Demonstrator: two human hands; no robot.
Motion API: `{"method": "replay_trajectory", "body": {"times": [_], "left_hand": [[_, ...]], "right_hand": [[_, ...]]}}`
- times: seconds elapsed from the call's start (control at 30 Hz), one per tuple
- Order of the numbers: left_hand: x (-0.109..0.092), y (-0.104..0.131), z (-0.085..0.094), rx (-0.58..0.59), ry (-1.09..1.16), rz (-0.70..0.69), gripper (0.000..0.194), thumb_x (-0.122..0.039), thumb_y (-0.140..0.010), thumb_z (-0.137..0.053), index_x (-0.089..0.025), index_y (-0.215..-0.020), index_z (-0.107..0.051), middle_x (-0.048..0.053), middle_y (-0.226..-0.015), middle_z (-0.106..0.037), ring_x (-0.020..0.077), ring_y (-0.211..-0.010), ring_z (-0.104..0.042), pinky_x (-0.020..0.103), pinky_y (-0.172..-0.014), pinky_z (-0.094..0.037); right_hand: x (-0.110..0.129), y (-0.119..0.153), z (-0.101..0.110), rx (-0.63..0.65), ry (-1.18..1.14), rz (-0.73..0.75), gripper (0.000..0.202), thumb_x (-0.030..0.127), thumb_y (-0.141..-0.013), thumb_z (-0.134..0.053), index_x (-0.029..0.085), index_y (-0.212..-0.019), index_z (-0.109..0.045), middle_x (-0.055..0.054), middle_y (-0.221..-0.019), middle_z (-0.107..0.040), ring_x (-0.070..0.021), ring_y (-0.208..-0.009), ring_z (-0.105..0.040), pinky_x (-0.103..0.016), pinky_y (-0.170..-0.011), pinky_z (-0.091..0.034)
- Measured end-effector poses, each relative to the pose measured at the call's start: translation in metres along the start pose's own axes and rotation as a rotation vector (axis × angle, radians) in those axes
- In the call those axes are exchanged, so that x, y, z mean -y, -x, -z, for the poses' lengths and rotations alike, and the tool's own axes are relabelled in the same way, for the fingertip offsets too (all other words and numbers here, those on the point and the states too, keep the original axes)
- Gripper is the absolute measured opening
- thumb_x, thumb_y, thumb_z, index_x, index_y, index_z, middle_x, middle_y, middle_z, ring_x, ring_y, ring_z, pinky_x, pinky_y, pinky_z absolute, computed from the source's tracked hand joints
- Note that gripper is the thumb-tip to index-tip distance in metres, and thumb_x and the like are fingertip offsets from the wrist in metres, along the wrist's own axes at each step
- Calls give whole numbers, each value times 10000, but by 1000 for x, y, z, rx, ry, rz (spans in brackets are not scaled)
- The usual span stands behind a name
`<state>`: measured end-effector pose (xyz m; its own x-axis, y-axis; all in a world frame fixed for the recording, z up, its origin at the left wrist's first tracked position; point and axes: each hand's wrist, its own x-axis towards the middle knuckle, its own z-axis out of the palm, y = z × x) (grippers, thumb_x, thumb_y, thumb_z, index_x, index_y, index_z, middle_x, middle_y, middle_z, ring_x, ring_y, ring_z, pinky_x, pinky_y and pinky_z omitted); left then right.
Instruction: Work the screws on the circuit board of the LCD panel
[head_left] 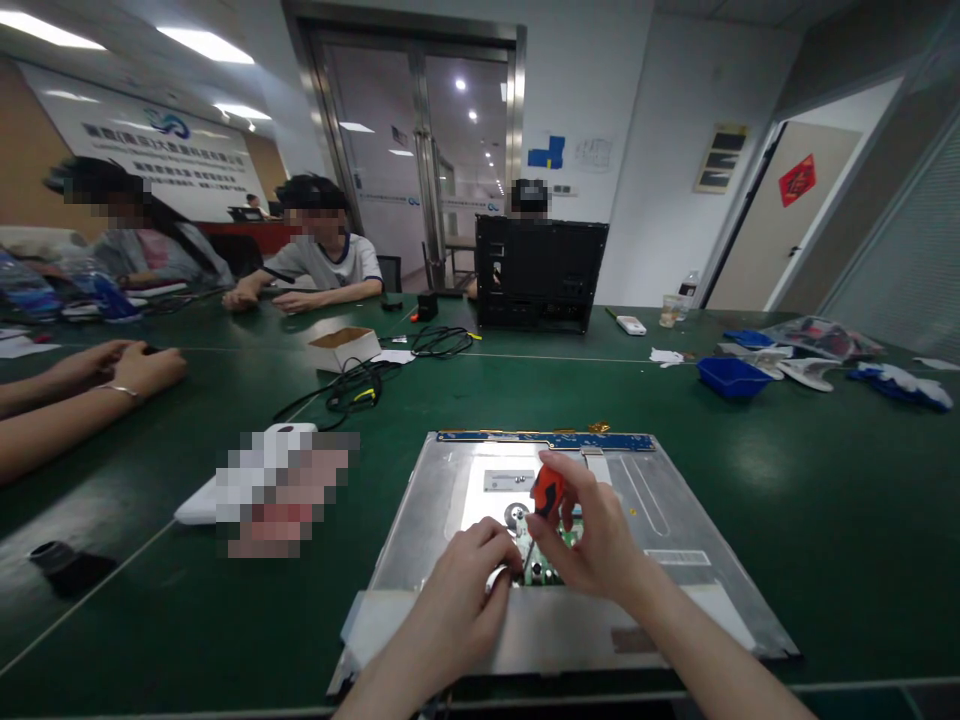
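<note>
A flat metal display panel (697, 550) lies on the green table, with a blue circuit strip (600, 440) along its far edge. Near its middle is a green circuit board (551, 572). My right hand (592, 530) grips a red and black screwdriver (548, 490), tilted, its shaft pointing down at the board's left part. Close beside the tip, my left hand (476, 580) rests at the board's left edge with its fingers bent together; whatever they may hold is hidden.
Black cables (352, 385) and an open cardboard box (343, 348) lie beyond the panel to the left. A blue tray (733, 377) and gloves (900, 385) are at right. Another person's hands (142, 370) are at left; a black monitor (540, 272) stands at the back.
</note>
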<state>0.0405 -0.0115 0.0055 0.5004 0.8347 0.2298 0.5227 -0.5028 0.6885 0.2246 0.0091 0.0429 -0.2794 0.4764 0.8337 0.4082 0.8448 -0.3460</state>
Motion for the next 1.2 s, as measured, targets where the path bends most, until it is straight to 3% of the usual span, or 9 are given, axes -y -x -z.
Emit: {"method": "replay_trajectory", "body": {"times": [0.23, 0.47, 0.93, 1.2], "left_hand": [[-1, -1, 1, 1, -1, -2, 218, -40, -786, -435, -194, -828, -583, 71, -968, -611, 235, -916, -580, 329, -770, -432], [0, 1, 0, 6, -1, -1, 217, -40, -781, -430, -192, -828, -577, 76, -967, -608, 239, -912, -579, 337, -764, -437], [-4, -1, 1, -4, -14, 7, 227, -61, -802, -447, -196, -860, -620, 83, -986, -616, 245, -925, -583, 338, -784, -462], [-3, 0, 2, 18, -24, 11, 240, -56, -809, -431, -197, -872, -616, 88, -997, -615, 251, -942, -578, 355, -804, -465]], "right_hand": [[3, 0, 2, -10, -12, 7, 496, 162, -917, -478, 211, -1396, -358, 11, -771, -633, -108, -499, -544, -231, -440, -422], [0, 2, -2, -46, 58, -7, 445, 225, -933, -522, 231, -1354, -378, 33, -730, -626, -103, -463, -525, -225, -434, -408], [4, -1, 2, 4, -4, 24, 555, 138, -891, -491, 213, -1421, -348, -7, -820, -655, -130, -531, -569, -259, -473, -460], [2, 2, -2, -56, 46, 5, 470, 183, -909, -531, 231, -1356, -396, 29, -765, -620, -105, -502, -528, -243, -464, -410]]}}
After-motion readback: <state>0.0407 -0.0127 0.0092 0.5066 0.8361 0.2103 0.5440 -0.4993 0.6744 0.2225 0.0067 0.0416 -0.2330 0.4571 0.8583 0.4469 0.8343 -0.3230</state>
